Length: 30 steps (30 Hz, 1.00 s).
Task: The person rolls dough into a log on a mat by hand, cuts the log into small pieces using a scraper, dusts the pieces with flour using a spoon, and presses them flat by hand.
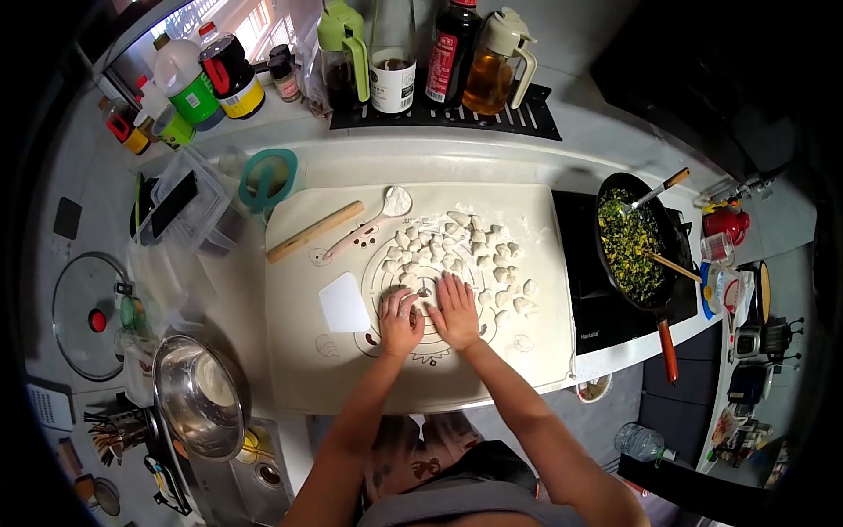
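Observation:
My left hand (402,323) rests palm down on a pale printed pastry mat (527,386), fingers apart and slightly bent, at the near edge of a cluster of small dough pieces (435,248). Beside it my right hand (457,314) lies with its fingers stretched out, also palm down at the edge of the cluster. What lies under the palms and fingertips is hidden. More dough pieces (502,274) are scattered to the right. A white dough scraper (345,304) lies left of my left hand.
Behind the scraper lie a wooden rolling pin (314,232) and a pink scoop of flour (397,202). A wok (654,303) of chopped greens and egg stands on the cooktop (584,281) at right. A steel bowl (180,413) sits at left; bottles (448,53) line the back.

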Each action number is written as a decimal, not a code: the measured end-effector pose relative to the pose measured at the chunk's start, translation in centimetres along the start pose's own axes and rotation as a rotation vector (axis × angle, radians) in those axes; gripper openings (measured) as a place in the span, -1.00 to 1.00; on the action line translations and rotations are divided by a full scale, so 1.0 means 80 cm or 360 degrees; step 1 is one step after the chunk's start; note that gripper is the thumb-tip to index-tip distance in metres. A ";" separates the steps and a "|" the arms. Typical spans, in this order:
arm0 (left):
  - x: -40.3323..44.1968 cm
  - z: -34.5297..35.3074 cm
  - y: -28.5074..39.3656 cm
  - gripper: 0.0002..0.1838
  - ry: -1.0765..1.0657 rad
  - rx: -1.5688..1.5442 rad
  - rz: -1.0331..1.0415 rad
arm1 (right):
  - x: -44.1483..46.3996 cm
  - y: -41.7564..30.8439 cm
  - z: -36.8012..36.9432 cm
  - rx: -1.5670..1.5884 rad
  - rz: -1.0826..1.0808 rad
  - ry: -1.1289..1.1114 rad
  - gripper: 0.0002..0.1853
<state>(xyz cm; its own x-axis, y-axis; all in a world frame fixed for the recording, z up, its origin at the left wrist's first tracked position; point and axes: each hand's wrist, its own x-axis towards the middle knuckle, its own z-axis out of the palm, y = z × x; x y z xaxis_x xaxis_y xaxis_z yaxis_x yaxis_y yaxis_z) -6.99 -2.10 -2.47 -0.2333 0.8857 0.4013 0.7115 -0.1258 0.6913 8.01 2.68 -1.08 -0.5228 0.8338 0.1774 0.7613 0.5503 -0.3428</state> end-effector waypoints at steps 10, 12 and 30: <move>0.004 -0.002 0.006 -0.70 -0.0010 0.0062 0.0079 | 0.039 0.043 -0.027 0.0129 0.0284 0.0639 -0.66; 0.006 -0.005 0.008 -0.70 -0.0002 0.0064 0.0090 | 0.068 0.034 -0.028 0.0111 0.0549 0.0396 -0.69; 0.000 0.000 0.004 -0.67 -0.0006 0.0034 0.0057 | 0.022 -0.016 0.018 -0.0264 0.0335 0.0194 -0.13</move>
<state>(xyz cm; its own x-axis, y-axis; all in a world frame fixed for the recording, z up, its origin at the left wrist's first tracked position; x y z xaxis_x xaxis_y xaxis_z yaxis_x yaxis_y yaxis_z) -6.75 -2.13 -2.21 -0.2051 0.8826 0.4230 0.7333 -0.1477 0.6637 5.57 3.35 -1.67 -0.3046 0.9239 0.2314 0.9056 0.3562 -0.2301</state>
